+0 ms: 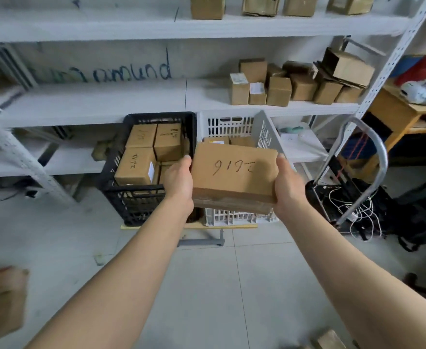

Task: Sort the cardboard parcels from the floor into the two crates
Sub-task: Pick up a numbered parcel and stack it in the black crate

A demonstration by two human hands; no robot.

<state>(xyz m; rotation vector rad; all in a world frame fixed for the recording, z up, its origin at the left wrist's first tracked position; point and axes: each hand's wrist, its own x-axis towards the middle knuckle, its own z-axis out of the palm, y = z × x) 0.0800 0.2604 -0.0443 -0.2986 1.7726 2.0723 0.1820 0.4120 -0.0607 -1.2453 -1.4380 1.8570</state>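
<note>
I hold a flat cardboard parcel [234, 172] with handwritten numbers on top, out in front of me over the white crate [228, 125]. My left hand [179, 180] grips its left side and my right hand [287, 185] grips its right side. The black crate [131, 200] stands just left of the white one and holds several brown parcels [141, 154]. A few parcels show inside the white crate behind the held one. Another parcel [2, 301] lies blurred on the floor at the far left, and one corner of a parcel [330, 340] shows at the bottom edge.
White metal shelving [106, 104] runs behind the crates, with several small boxes [295, 84] on its middle shelf and more on top. A metal trolley handle [373, 157] and tangled cables [358, 210] stand to the right. The crates rest on a low platform [199, 226].
</note>
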